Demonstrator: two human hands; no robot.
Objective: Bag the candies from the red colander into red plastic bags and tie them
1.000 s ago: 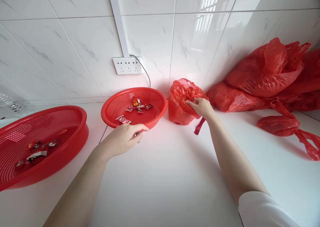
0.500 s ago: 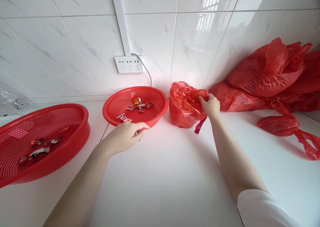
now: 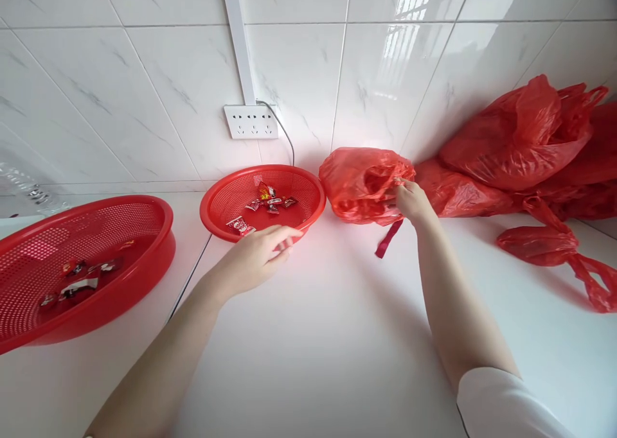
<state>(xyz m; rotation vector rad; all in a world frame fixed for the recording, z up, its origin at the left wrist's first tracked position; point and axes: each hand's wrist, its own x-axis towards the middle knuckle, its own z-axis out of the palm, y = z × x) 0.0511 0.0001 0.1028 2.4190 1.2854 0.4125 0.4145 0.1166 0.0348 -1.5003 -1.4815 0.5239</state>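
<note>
My right hand [image 3: 411, 200] is closed on the gathered edge of a red plastic bag [image 3: 359, 181] by the wall; its fingertips are partly lost in the folds. Whatever the bag contains is hidden. A dark red strip [image 3: 388, 240] sticks out below it onto the counter. Close by on the left stands a round red mesh basket [image 3: 216, 214] with several small wrapped sweets [image 3: 272, 201] in it. At this basket's front rim hovers my left hand [image 3: 263, 258], fingers apart and holding nothing.
A second red basket [image 3: 164, 245] with wrapped sweets [image 3: 84, 284] stands at the left, a clear plastic bottle [image 3: 29, 187] behind it. More red bags [image 3: 515, 136] are piled at the right, with a small tied one [image 3: 537, 244] in front. A power socket [image 3: 250, 122] is on the tiled wall.
The red bag has been pulled over and spread wider, its opening now facing my right hand, which moved slightly right. My left hand shifted a little right and its fingers opened.
</note>
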